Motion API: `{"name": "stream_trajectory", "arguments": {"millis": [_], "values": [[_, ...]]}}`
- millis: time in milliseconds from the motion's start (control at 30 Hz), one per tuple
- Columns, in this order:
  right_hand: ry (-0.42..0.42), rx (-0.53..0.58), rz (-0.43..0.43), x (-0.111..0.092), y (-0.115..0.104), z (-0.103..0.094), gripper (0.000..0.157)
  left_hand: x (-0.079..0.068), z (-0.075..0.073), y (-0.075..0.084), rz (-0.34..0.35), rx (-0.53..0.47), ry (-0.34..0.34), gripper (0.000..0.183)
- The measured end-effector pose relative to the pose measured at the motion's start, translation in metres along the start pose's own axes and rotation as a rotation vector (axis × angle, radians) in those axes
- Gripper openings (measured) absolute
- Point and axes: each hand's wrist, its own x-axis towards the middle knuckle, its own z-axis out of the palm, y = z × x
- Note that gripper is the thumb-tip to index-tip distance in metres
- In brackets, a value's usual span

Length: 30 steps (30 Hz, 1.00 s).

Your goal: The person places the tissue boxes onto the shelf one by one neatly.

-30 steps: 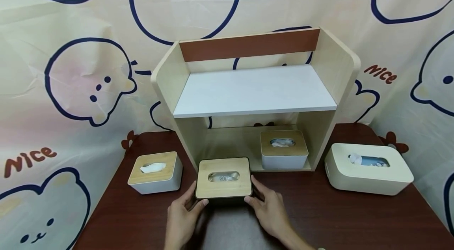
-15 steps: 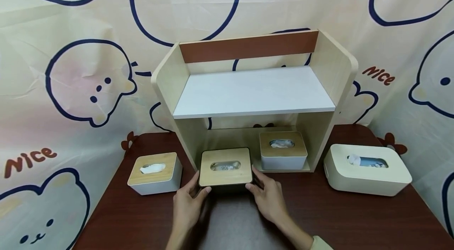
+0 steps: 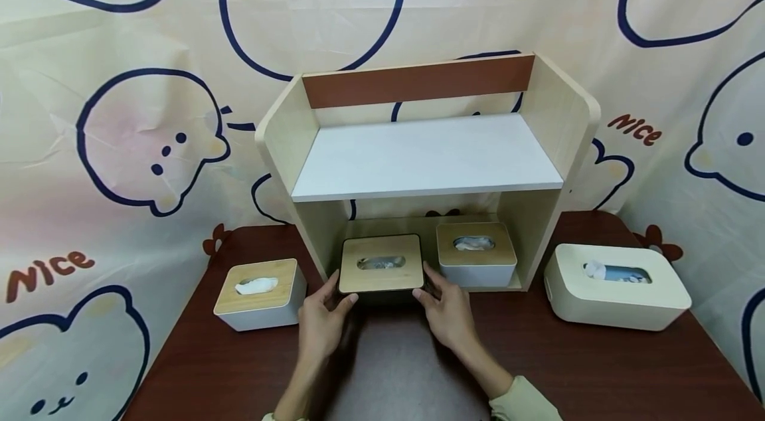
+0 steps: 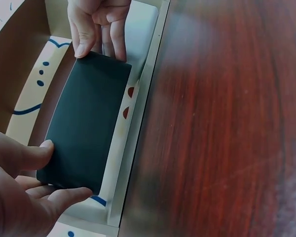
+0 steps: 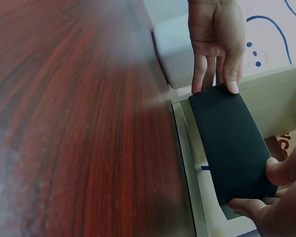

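A black tissue box (image 3: 380, 282) with a pale wooden lid is at the front left of the shelf unit's lower compartment. My left hand (image 3: 321, 323) grips its left end, and my right hand (image 3: 448, 316) grips its right end, thumbs toward me. In the left wrist view the dark front of the tissue box (image 4: 86, 121) lies between both hands; the right wrist view shows the same dark face of the tissue box (image 5: 233, 143) over the shelf's front edge. To its right, inside the compartment, stands a white tissue box (image 3: 477, 274) with a wooden lid. The black box's underside is hidden.
The wooden shelf unit (image 3: 427, 155) has a white upper board and upright side panels. Another white tissue box (image 3: 263, 316) with a wooden lid sits left of it on the dark table (image 3: 394, 374). A larger cream tissue box (image 3: 618, 305) stands at the right.
Both hands have moved forward and slightly right with the black tissue box, from in front of the shelf unit into the lower compartment's opening. The other boxes stay in place.
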Motion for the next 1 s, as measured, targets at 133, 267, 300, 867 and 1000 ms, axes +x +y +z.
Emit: {"name": "stream_trajectory", "arguments": {"millis": [133, 267, 300, 867, 1000], "values": [[0.002, 0.024, 0.006, 0.004, 0.000, 0.002, 0.059, 0.006, 0.004, -0.001, -0.006, -0.006, -0.001, 0.062], [0.014, 0.040, -0.004, 0.008, 0.000, 0.005, 0.058, 0.010, 0.006, -0.001, 0.007, -0.017, 0.007, 0.061], [0.017, 0.048, -0.001, 0.009, 0.000, 0.005, 0.059, 0.012, 0.006, -0.001, 0.013, -0.019, 0.009, 0.061], [0.081, 0.098, 0.025, 0.019, 0.005, 0.021, 0.058, 0.026, 0.012, -0.005, 0.019, -0.059, -0.011, 0.061], [0.078, 0.101, 0.015, 0.021, 0.006, 0.024, 0.057, 0.029, 0.015, -0.005, 0.014, -0.034, 0.009, 0.061]]}}
